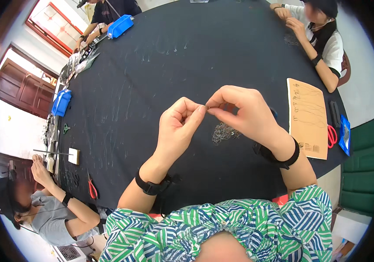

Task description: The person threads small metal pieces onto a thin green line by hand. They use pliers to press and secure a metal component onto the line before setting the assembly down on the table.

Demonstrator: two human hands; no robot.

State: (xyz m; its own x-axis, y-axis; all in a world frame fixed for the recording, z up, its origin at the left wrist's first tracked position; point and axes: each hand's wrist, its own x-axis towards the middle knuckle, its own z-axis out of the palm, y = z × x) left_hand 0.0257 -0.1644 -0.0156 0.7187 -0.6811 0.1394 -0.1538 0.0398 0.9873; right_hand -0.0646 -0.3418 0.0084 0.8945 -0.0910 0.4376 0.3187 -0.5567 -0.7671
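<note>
My left hand (pixel 176 126) and my right hand (pixel 250 114) meet over the middle of the black-covered table, raised above the cloth. Each is closed in a pinch, thumb against forefinger, and the fingertips nearly touch. A tiny dark bit shows between them, too small to name. Just under my right hand lies a loose heap of small thin metal rings or hooks (pixel 224 133), partly hidden by the fingers. Both wrists wear black bands.
On the right lie a brown cardboard sheet (pixel 308 124), red-handled scissors (pixel 332 136), a blue packet (pixel 345 135) and a dark long case (pixel 334 114). Red-handled pliers (pixel 92 188), a white block (pixel 74 156) and blue bins (pixel 61 103) are leftward. Three people work around the table.
</note>
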